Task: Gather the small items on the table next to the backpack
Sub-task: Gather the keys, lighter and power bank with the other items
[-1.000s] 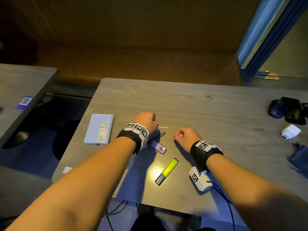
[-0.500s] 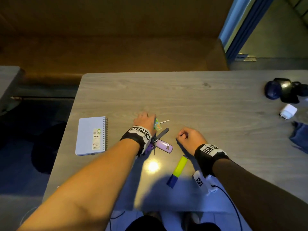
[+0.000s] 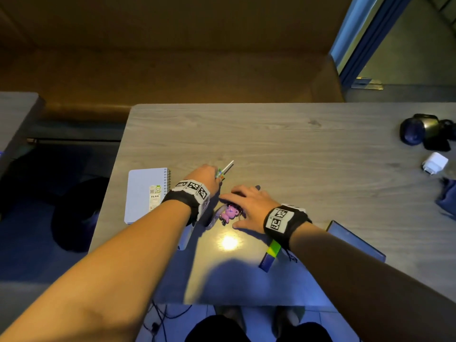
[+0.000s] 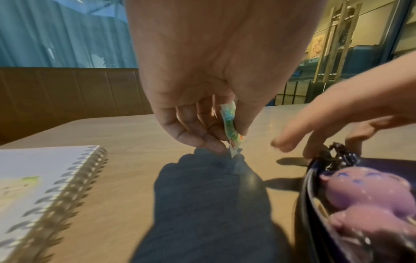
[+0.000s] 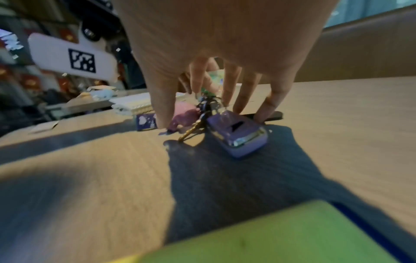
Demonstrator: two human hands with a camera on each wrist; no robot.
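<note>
My left hand [image 3: 217, 176] pinches a wrapped lollipop [image 4: 229, 124] between thumb and fingers, just above the table; its white stick [image 3: 228, 166] points away to the right. A bunch of keys with a purple bear charm [image 3: 228, 213] and a purple key case [image 5: 238, 137] lies close to its right. My right hand [image 3: 237, 196] is spread over that bunch, with the fingertips [image 5: 225, 99] coming down around it and the thumb beside the bear [image 5: 184, 112]. A yellow-green highlighter [image 3: 270, 254] with a blue cap lies under my right wrist.
A spiral notebook [image 3: 145, 193] lies left of my left hand. At the far right are dark rounded objects [image 3: 419, 132], a white charger [image 3: 435, 164] and blue fabric [image 3: 446, 198]. The grey table's [image 3: 271, 134] left and near edges are close.
My right hand was a loose fist to the right of the keys; it has opened and moved left over them. My left hand keeps hold of the lollipop.
</note>
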